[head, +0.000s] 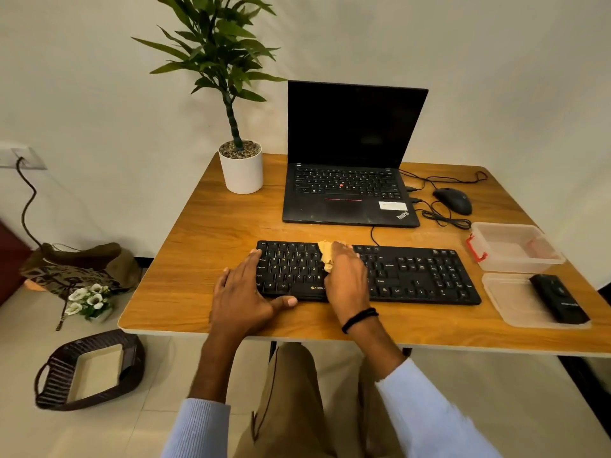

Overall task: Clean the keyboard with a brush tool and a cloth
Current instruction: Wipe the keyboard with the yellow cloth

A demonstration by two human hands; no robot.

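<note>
Desk (215, 226): black tool (558, 299) in tray (509, 309); right fingers (344, 252) grip cloth (325, 256) on keyboard (423, 276); left fingers (252, 259) flat.

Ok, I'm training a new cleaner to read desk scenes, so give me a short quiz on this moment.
1. Which hand holds the cloth against the keyboard? A left, B right, C neither.
2. True or false: the laptop is closed.
3. Fill in: the black tool lies on a clear plastic ___.
Key: 1 B, the right hand; 2 false, it stands open; 3 lid.
</note>
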